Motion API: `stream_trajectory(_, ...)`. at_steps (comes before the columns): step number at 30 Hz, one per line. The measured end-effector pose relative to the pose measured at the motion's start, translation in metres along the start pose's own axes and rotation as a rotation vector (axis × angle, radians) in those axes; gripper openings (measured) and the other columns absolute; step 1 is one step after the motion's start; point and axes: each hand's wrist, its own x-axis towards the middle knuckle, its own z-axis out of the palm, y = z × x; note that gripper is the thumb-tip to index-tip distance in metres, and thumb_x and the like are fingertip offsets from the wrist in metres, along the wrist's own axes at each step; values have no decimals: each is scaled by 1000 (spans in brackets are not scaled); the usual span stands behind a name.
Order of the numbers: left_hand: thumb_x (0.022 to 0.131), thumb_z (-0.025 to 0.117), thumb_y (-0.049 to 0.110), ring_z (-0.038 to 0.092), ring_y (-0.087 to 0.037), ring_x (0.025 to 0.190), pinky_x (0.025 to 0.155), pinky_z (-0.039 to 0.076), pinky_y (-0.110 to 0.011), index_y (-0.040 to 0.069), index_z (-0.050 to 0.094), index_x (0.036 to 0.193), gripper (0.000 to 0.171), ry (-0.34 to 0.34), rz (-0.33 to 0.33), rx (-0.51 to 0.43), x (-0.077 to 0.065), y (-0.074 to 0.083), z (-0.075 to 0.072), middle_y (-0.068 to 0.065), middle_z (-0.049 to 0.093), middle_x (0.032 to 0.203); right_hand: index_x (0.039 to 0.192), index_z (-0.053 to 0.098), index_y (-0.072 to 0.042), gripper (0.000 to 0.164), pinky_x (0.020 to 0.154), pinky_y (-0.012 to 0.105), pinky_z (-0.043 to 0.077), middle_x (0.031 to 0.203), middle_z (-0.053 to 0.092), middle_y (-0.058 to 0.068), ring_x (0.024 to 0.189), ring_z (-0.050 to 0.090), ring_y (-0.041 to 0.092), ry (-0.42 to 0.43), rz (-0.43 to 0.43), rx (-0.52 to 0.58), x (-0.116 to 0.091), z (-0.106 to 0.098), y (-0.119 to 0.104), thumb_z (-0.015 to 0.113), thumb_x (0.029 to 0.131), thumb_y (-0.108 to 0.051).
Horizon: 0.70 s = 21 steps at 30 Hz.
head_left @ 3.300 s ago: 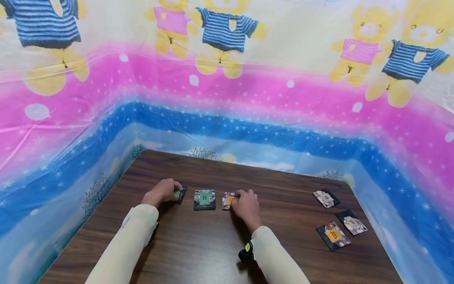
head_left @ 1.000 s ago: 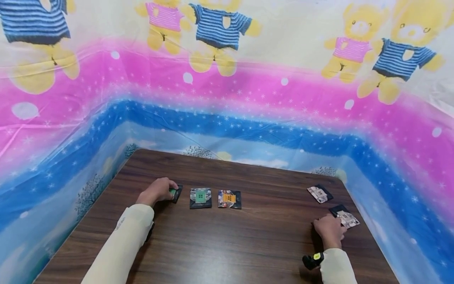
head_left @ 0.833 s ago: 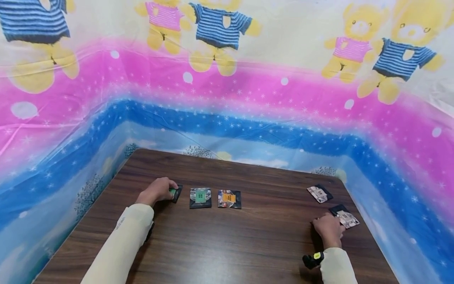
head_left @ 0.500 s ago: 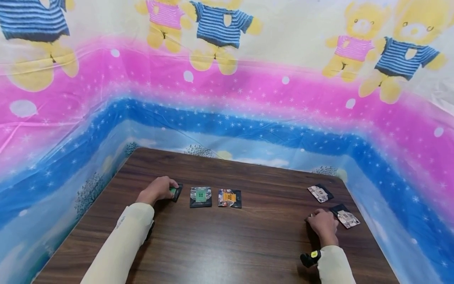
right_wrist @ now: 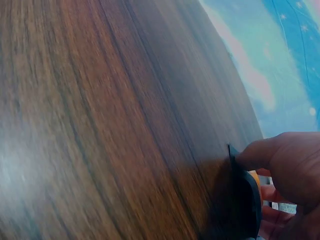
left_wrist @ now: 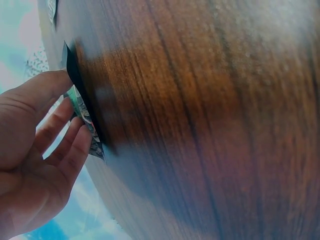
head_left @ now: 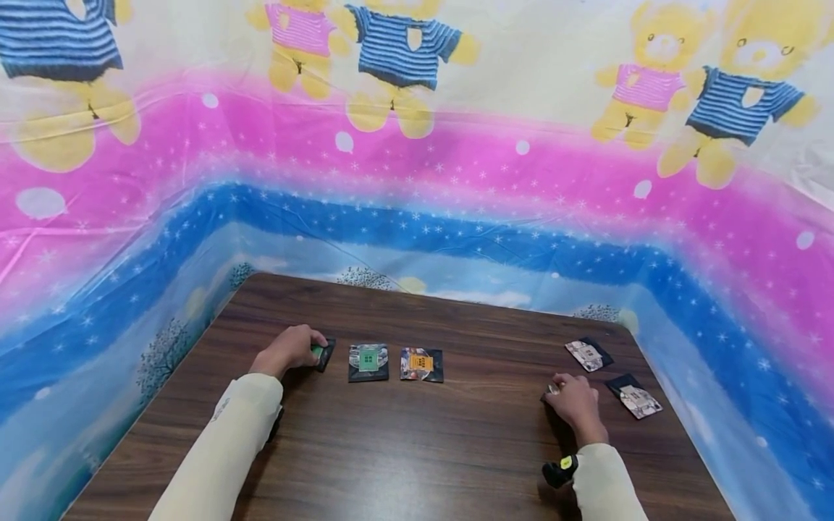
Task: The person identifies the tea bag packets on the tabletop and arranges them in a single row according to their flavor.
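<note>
At the left of the head view my left hand (head_left: 291, 349) pinches a black sachet with a green label (head_left: 323, 354). In the left wrist view this sachet (left_wrist: 82, 102) stands tilted, with the thumb on its dark side and the fingers on its printed side. Towards the right my right hand (head_left: 576, 404) holds another sachet, mostly hidden by the hand from above. The right wrist view shows that sachet's dark back (right_wrist: 245, 200) and an orange edge. Between the hands lie a green-labelled sachet (head_left: 368, 362) and an orange-labelled sachet (head_left: 420, 364), side by side and flat.
Two pale-labelled sachets, a farther one (head_left: 588, 354) and a nearer one (head_left: 634, 396), lie askew at the right of the brown wooden table (head_left: 417, 441). A printed cloth (head_left: 417, 231) with bears hangs around the table's back and sides.
My right hand let go of the middle orange sachet, went right to the other orange-labelled one, gripped it, and now moves left with it. The left hand keeps its hold on the green-labelled sachet.
</note>
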Motion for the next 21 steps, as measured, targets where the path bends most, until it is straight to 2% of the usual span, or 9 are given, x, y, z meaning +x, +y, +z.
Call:
stream_trajectory(6,88,73,2,55,-30,98,86,50,-45,9,73,120,33,-4,-5,6,0,0,0,-23,61,130,128,65,3,45,104,59,32,136,57,29,127,47,45,-17,-50,51,3,6,-15,71,89,-19)
stream_trajectory(12,88,73,2,55,-31,98,87,51,-47,9,73,119,32,3,-10,14,-1,0,-1,-24,61,129,129,66,0,44,103,58,35,137,54,30,122,48,47,-36,-76,103,7,12,-34,72,89,-17)
stream_trajectory(21,88,73,2,55,-31,100,90,50,-47,10,74,119,32,-1,-30,7,0,3,-1,-23,62,130,129,67,-3,44,102,58,38,137,55,27,120,48,46,-49,-169,120,9,19,-62,74,88,-18)
